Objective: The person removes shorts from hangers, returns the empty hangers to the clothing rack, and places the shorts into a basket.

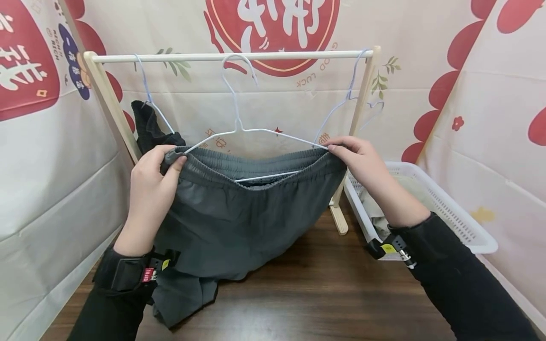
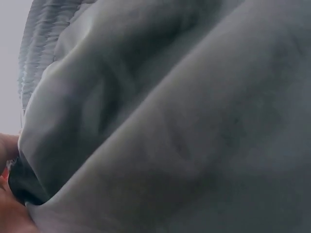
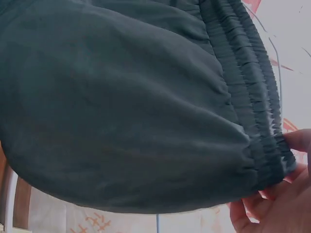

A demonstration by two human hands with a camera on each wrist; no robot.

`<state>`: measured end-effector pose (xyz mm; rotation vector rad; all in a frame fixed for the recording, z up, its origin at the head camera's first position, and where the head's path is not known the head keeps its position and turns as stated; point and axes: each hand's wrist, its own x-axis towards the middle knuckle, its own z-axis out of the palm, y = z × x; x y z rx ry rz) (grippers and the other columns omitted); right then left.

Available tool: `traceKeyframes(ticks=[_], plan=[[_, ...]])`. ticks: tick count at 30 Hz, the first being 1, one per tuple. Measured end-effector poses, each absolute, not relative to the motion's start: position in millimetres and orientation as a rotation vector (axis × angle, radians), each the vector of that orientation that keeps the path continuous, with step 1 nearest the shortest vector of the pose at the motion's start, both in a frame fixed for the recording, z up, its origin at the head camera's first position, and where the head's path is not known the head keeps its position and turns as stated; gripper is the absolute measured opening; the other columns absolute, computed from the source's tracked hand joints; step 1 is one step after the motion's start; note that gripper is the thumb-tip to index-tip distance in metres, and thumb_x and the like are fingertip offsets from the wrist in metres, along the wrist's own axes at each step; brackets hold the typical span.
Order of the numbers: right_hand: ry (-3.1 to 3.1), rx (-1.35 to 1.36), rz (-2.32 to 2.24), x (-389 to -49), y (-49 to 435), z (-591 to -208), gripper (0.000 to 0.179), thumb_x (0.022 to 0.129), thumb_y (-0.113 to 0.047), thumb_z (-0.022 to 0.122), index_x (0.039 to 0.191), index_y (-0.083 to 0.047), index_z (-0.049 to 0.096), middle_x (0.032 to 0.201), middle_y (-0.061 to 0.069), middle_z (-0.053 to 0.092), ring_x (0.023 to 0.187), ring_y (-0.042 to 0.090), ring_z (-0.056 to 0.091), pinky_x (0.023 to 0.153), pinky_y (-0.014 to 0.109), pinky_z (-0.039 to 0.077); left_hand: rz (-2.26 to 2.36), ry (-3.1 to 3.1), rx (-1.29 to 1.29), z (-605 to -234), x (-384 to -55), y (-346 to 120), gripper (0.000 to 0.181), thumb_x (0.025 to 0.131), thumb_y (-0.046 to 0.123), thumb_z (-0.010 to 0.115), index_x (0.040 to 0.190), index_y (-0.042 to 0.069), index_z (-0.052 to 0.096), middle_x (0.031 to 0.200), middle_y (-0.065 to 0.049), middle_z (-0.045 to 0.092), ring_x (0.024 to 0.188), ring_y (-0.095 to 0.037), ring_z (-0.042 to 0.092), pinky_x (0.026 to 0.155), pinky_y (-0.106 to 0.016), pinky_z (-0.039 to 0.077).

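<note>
Dark grey-green pants (image 1: 251, 218) with a gathered elastic waistband hang between my hands. A white wire hanger (image 1: 236, 124) reaches into the waist opening, and its bottom bar (image 1: 268, 176) shows inside. The hanger's hook overlaps the rack's rod in the head view. My left hand (image 1: 149, 189) pinches the waistband's left end between thumb and fingers. At the other end, my right hand (image 1: 367, 168) pinches the waistband beside the hanger's right shoulder. Gathered elastic (image 3: 257, 111) runs up to the right fingertips in the right wrist view. Cloth (image 2: 170, 126) fills most of the left wrist view.
A wooden rack (image 1: 170, 58) stands behind the pants. A hanger (image 1: 147, 87) with a black garment (image 1: 149, 125) hangs at its left, and another hanger (image 1: 347, 94) at its right. A white plastic basket (image 1: 456, 222) holding light cloth sits right on the brown table (image 1: 324, 293).
</note>
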<state>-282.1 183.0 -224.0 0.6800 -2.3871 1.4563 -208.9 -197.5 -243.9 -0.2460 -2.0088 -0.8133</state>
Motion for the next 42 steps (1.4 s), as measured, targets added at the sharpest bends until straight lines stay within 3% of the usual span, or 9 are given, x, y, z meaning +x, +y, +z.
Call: traceKeyframes(ticks=[5, 10, 18, 22, 31, 38, 42], plan=[[-2.352, 0.7, 1.584, -283.1, 192.3, -226.5, 0.031, 0.102, -0.023, 0.052, 0.12, -0.001, 0.065, 0.106, -0.005, 0.066, 0.096, 0.011, 0.056, 0.077, 0.025, 0.045, -0.889, -1.986, -0.185, -244.5, -209.9, -194.7, 0.022, 0.092, 0.011, 0.068, 0.109, -0.002, 0.066, 0.104, -0.014, 0.068, 0.097, -0.024, 0.062, 0.085, -0.037, 0.046], [-2.28, 0.755, 1.739, -285.2, 196.9, -230.1, 0.022, 0.101, -0.017, 0.055, 0.116, -0.008, 0.068, 0.09, 0.0, 0.071, 0.08, 0.013, 0.062, 0.063, 0.023, 0.048, -1.024, -1.96, -0.107, -244.7, -214.4, -194.5, 0.025, 0.096, 0.017, 0.064, 0.114, 0.0, 0.065, 0.108, -0.01, 0.068, 0.093, -0.016, 0.06, 0.078, -0.023, 0.041], [-2.295, 0.808, 1.737, -280.8, 191.9, -236.6, 0.021, 0.101, -0.012, 0.053, 0.116, -0.004, 0.064, 0.089, -0.002, 0.071, 0.08, 0.014, 0.062, 0.068, 0.023, 0.049, -1.039, -2.043, -0.196, -250.3, -219.5, -191.5, 0.022, 0.096, 0.014, 0.064, 0.113, -0.001, 0.064, 0.111, -0.014, 0.066, 0.1, -0.022, 0.06, 0.085, -0.042, 0.045], [-2.297, 0.839, 1.645, -276.1, 187.3, -237.9, 0.024, 0.101, -0.012, 0.053, 0.119, 0.001, 0.063, 0.09, -0.003, 0.071, 0.082, 0.015, 0.062, 0.07, 0.024, 0.049, -1.055, -2.061, -0.233, -252.4, -218.7, -185.8, 0.023, 0.096, 0.014, 0.064, 0.114, 0.0, 0.064, 0.111, -0.014, 0.066, 0.099, -0.023, 0.059, 0.085, -0.045, 0.045], [-2.321, 0.944, 1.365, -257.5, 176.4, -233.2, 0.025, 0.1, -0.011, 0.054, 0.121, -0.001, 0.064, 0.099, 0.012, 0.068, 0.09, 0.022, 0.061, 0.075, 0.026, 0.048, -1.108, -2.066, -0.289, -254.1, -222.8, -172.3, 0.02, 0.096, 0.013, 0.064, 0.112, 0.001, 0.064, 0.11, -0.012, 0.065, 0.098, -0.022, 0.058, 0.087, -0.045, 0.045], [-2.361, 1.005, 1.373, -249.3, 164.9, -237.9, 0.024, 0.1, -0.01, 0.055, 0.12, -0.002, 0.064, 0.103, 0.012, 0.068, 0.092, 0.017, 0.062, 0.079, 0.025, 0.049, -1.184, -2.066, -0.25, -258.5, -223.5, -155.4, 0.023, 0.096, 0.015, 0.064, 0.115, 0.003, 0.064, 0.113, -0.011, 0.065, 0.101, -0.021, 0.058, 0.088, -0.044, 0.045], [-2.4, 1.028, 1.329, -247.6, 158.8, -241.8, 0.024, 0.099, -0.015, 0.057, 0.12, -0.006, 0.065, 0.11, 0.005, 0.066, 0.095, 0.015, 0.062, 0.079, 0.028, 0.049, -1.239, -2.062, -0.228, -262.3, -223.2, -145.2, 0.023, 0.096, 0.016, 0.065, 0.115, 0.004, 0.064, 0.112, -0.009, 0.065, 0.099, -0.021, 0.058, 0.087, -0.042, 0.044]])
